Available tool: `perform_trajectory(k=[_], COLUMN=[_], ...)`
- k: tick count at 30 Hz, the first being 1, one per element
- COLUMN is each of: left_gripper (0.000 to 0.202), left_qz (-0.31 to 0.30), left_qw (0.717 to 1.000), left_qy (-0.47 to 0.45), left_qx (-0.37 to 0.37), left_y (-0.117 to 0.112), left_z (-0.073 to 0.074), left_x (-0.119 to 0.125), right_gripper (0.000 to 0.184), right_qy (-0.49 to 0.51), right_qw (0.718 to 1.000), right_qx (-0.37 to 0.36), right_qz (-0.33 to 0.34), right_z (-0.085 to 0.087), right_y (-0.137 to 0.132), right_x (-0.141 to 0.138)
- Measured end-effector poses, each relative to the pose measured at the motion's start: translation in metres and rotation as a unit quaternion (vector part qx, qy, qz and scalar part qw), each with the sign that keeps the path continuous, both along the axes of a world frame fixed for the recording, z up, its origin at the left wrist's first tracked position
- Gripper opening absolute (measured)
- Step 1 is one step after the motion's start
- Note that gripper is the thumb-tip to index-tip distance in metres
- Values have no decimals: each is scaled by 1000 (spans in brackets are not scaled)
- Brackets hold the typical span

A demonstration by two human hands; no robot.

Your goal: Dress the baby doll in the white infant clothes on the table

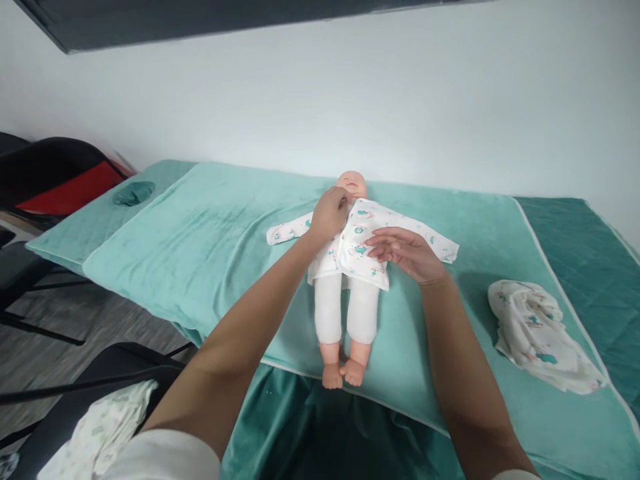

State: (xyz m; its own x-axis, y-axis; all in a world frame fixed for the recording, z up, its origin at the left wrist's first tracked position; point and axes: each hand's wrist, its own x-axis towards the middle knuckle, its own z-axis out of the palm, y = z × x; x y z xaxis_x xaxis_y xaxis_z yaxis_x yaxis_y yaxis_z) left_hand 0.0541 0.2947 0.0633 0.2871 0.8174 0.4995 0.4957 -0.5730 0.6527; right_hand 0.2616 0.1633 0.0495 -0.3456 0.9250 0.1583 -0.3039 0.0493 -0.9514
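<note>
A baby doll (351, 183) lies on its back on the green-covered bed, its bare feet at the near edge. It wears a white printed baby shirt (367, 257) with both sleeves spread out sideways, and white pants (363, 310). At the collar, just below the doll's chin, my left hand (330, 213) is closed with its fingertips on the shirt's edge; the fingers are partly hidden. My right hand (407, 253) hovers at the shirt's lower front on the right side, fingers stretched and somewhat apart, gripping nothing. Whether its fingertips touch the fabric is unclear.
A bundled printed cloth (543, 333) lies on the bed cover (210, 220) at the right. Black chairs (55, 167) stand at the left, and a patterned cloth (103, 430) rests on the nearest one. Behind the bed rises a white wall (320, 100).
</note>
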Motion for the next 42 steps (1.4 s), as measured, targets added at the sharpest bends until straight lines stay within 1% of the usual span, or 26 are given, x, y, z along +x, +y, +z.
perform_trajectory(k=[3, 5, 7, 9, 11, 14, 16, 19, 22, 24, 26, 29, 30, 32, 35, 37, 39, 41, 42], left_gripper=[22, 25, 30, 34, 39, 45, 44, 37, 30, 29, 29, 29, 29, 30, 30, 30, 29, 29, 28], left_qz=[18, 14, 0, -1, 12, 44, 64, 102, 135, 142, 151, 168, 173, 184, 208, 223, 233, 241, 245], left_qw=[999, 998, 999, 998, 997, 990, 986, 980, 975, 975, 973, 972, 971, 969, 963, 958, 956, 954, 953], left_qy=[-38, -45, -45, -54, -71, -99, -109, -122, -106, -75, -50, -33, -29, -20, -1, 6, 10, 15, 16], left_qx=[-20, -32, -30, -26, -39, -93, -111, -115, -141, -156, -164, -162, -160, -160, -172, -178, -180, -180, -179], left_y=[-17, -31, -48, -64, -78, -92, -96, -97, -96, -96, -95, -92, -91, -88, -83, -78, -73, -68, -66], left_z=[-6, -11, -20, -33, -48, -67, -73, -73, -71, -71, -72, -74, -74, -74, -74, -73, -72, -72, -72], left_x=[-6, -13, -24, -38, -52, -67, -70, -70, -68, -66, -65, -64, -63, -63, -62, -60, -59, -58, -57], right_gripper=[36, 34, 31, 29, 25, 23, 26, 28, 27, 26, 24, 23, 23, 25, 31, 29, 19, 9, 8], right_qy=[0, -7, -30, -60, -84, -125, -145, -151, -155, -162, -186, -268, -304, -389, -517, -566, -570, -540, -517], right_qw=[999, 997, 994, 987, 970, 922, 903, 901, 900, 893, 878, 848, 838, 809, 766, 749, 749, 765, 776], right_qx=[2, 5, 9, 12, 29, 75, 94, 99, 114, 124, 133, 144, 144, 133, 60, 16, 7, 23, 32], right_qz=[-42, -72, -107, -150, -226, -358, -392, -394, -390, -401, -421, -433, -429, -421, -378, -344, -337, -352, -359], right_z=[2, 1, -3, -9, -17, -31, -38, -45, -47, -43, -33, -10, -1, 14, 31, 35, 34, 31, 30], right_y=[2, 4, 7, 12, 17, 21, 20, 12, 2, -2, -1, 16, 27, 51, 84, 97, 102, 104, 105], right_x=[2, 4, 4, 0, -7, -17, -21, -22, -24, -29, -37, -53, -58, -66, -73, -76, -76, -74, -72])
